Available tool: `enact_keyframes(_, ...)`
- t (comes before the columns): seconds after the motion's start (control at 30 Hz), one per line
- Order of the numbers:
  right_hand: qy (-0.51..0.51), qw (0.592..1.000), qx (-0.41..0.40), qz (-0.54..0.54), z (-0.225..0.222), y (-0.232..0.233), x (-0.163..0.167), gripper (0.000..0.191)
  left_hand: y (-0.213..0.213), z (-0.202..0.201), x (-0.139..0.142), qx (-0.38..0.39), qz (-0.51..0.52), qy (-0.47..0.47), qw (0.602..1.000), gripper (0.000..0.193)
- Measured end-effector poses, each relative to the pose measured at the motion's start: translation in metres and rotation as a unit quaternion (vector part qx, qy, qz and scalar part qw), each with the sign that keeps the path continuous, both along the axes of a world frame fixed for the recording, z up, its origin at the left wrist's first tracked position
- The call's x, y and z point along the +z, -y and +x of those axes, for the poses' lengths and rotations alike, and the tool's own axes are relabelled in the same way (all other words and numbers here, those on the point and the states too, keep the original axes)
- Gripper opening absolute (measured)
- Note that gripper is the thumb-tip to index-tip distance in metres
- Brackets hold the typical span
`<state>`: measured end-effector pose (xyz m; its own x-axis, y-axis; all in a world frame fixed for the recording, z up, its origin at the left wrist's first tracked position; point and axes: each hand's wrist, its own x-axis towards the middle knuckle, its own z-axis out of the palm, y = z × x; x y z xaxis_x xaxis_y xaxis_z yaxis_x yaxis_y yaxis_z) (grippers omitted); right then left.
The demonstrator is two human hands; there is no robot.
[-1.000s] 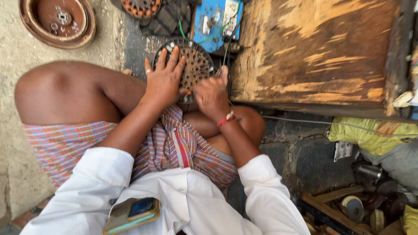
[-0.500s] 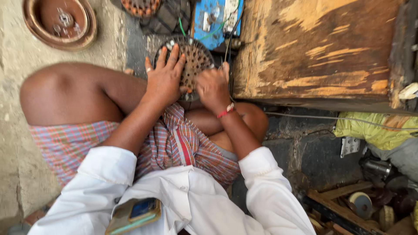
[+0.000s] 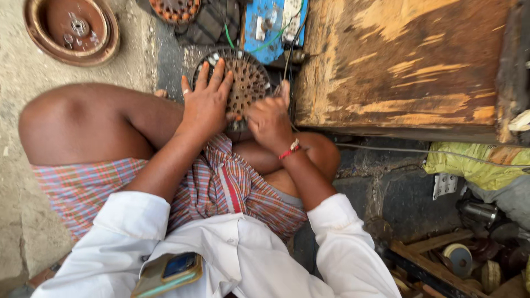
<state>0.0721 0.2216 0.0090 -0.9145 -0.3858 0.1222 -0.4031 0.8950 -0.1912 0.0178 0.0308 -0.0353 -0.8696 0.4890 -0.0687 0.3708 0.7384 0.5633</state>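
A worn wooden bench top point(image 3: 403, 60) fills the upper right of the view, its edge just beside the work. The person sits on the ground with bare knees drawn up, a checked cloth point(image 3: 232, 187) across the lap.

The item in hand is a round metal disc with many holes and coils of wire point(image 3: 243, 83), apparently a motor winding. It stands between the knees, near the bench edge and in front of a blue board with switches point(image 3: 270, 22).

The left hand point(image 3: 207, 102) lies flat on the disc face, fingers spread and open, steadying it. The right hand point(image 3: 270, 118) is at the disc's right rim, fingers curled closed; whether they pinch a wire cannot be told.

A brown round cover with bolts point(image 3: 72, 27) lies well apart at upper left, and a second wound disc point(image 3: 174, 8) sits at the top edge. A phone point(image 3: 168, 270) rests in the shirt pocket.

Judgement on progress: the unit is already open, the cover off. Work on the winding appears under way and unfinished; reassembly remains.
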Motion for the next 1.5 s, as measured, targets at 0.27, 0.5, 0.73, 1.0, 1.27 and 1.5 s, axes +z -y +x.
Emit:
enact_keyframes(0.27, -0.014, 0.999, -0.008, -0.045, -0.002, -0.001, -0.003, 0.010, 0.002, 0.002, 0.004, -0.003, 0.003, 0.011, 1.000, 0.107)
enact_keyframes(0.5, -0.014, 1.000, -0.020, 0.006, 0.000, 0.001, 0.001, 0.008, 0.005, 0.008, 0.008, -0.010, -0.010, 0.008, 1.000, 0.107)
enact_keyframes(0.73, 0.006, 1.000, -0.018, -0.006, 0.007, 0.004, 0.000, 0.010, 0.007, 0.013, 0.014, -0.007, -0.016, 0.010, 1.000, 0.109)
enact_keyframes(1.0, -0.025, 0.999, 0.003, -0.030, 0.009, -0.001, -0.006, 0.010, 0.008, 0.013, 0.017, -0.003, -0.014, 0.010, 1.000, 0.109)
enact_keyframes(1.27, 0.011, 0.999, -0.011, -0.045, 0.012, 0.002, 0.000, 0.004, 0.008, 0.012, 0.019, -0.008, -0.007, 0.023, 1.000, 0.109)
enact_keyframes(1.5, 0.009, 0.997, -0.008, -0.072, 0.011, 0.014, 0.018, 0.011, 0.007, 0.012, 0.018, -0.012, -0.020, 0.022, 0.999, 0.109)
